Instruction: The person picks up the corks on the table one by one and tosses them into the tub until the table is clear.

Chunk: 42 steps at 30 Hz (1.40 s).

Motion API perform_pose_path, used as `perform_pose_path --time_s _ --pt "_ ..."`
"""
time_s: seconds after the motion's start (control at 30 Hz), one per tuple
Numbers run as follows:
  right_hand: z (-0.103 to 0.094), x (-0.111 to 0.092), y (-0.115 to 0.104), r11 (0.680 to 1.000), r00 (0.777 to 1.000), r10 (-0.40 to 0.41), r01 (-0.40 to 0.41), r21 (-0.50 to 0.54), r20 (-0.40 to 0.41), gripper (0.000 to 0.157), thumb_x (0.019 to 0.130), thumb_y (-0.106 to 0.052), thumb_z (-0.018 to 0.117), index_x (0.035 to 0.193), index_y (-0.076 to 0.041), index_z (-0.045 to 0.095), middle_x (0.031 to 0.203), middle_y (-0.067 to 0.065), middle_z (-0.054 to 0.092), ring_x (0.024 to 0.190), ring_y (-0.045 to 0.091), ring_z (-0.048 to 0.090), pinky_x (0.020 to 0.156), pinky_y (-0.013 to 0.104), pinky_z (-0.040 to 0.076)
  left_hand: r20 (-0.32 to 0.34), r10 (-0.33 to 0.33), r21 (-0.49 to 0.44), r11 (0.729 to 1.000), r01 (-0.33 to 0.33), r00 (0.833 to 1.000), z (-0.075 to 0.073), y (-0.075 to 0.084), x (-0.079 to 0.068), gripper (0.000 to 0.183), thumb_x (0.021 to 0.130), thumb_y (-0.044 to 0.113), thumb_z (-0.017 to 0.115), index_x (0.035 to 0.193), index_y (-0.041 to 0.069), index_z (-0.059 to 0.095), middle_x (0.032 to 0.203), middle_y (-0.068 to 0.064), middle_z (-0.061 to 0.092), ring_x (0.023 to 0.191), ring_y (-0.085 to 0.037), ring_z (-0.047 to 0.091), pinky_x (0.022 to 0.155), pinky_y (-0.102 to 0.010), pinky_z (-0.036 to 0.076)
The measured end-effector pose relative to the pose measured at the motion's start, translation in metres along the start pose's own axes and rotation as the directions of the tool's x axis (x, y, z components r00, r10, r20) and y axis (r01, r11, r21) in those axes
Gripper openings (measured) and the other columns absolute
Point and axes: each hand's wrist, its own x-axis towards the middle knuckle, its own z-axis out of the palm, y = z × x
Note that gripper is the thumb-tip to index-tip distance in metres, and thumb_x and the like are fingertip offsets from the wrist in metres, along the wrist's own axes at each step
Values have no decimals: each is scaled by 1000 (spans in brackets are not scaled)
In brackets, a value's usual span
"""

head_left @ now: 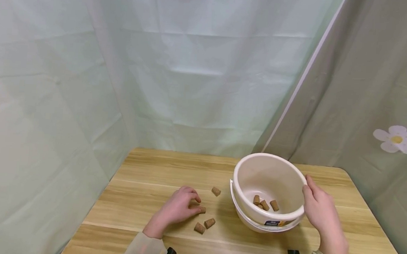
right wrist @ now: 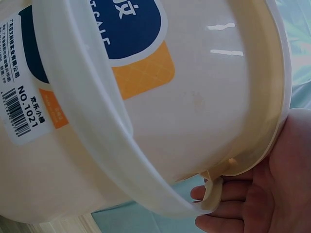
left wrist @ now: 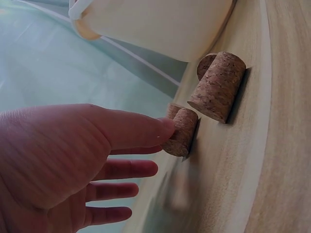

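My right hand (head_left: 320, 206) grips the rim of a cream plastic bucket (head_left: 240, 184), its thumb over the edge and its fingers along the outside. The bucket leans toward me, with several corks (head_left: 274, 205) at its bottom. At the table, my left hand (head_left: 178, 206) reaches to a small cork (head_left: 202, 210). Its thumb tip (left wrist: 166, 127) is right at that cork, the index finger is mostly hidden behind the thumb, and the other fingers stretch out loosely. Two corks (head_left: 200, 228) lie nearer me, and another cork (head_left: 216, 191) lies farther back.
The bucket's white handle (right wrist: 97, 102) hangs down over its labelled side. All this is on a wood-grain table (head_left: 158, 171). A pale green curtain (head_left: 206, 84) stands behind and at the left, with a greyish flowered one (head_left: 349, 113) at the right.
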Motion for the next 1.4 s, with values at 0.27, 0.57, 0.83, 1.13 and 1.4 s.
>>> perform_pose_path --time_s 0.27,0.57,0.83,1.13,1.4 --pt "0 0 0 1000 1000 -1 1 0 -1 64 117 -39 26 162 7 33 159 37 38 143 62 39 111 77 34 7 -5 4 1000 5 1000 2 -1 -1 19 94 28 84 104 13 79 115 -4 72 119 -28 61 106 -51 50" --pt "-1 1 0 1000 1000 -1 1 -3 -1 64 117 -38 26 162 7 33 159 37 38 143 62 39 111 77 34 24 -8 7 1000 8 1000 2 -2 2 17 94 31 85 99 16 80 116 -3 72 120 -27 60 105 -51 49" --pt "-2 2 1 1000 999 17 -17 0 30 66 117 -40 24 164 5 29 162 35 35 145 62 36 112 78 31 40 -23 8 1000 23 999 1 -2 1 13 91 27 87 94 17 79 113 -2 71 117 -26 59 104 -51 50" --pt "-1 1 0 1000 1000 14 -14 -2 24 65 117 -40 25 164 5 30 161 35 36 145 61 36 112 77 32 33 -9 9 1000 9 999 1 -4 -1 12 87 25 89 90 19 79 109 1 71 115 -25 60 103 -51 50" --pt "0 0 0 1000 1000 13 -13 -5 13 64 117 -39 25 163 6 32 160 36 37 144 61 38 112 77 33 49 -9 -10 1000 10 999 2 -5 -1 13 86 23 90 90 19 78 109 2 70 118 -27 59 104 -52 49"
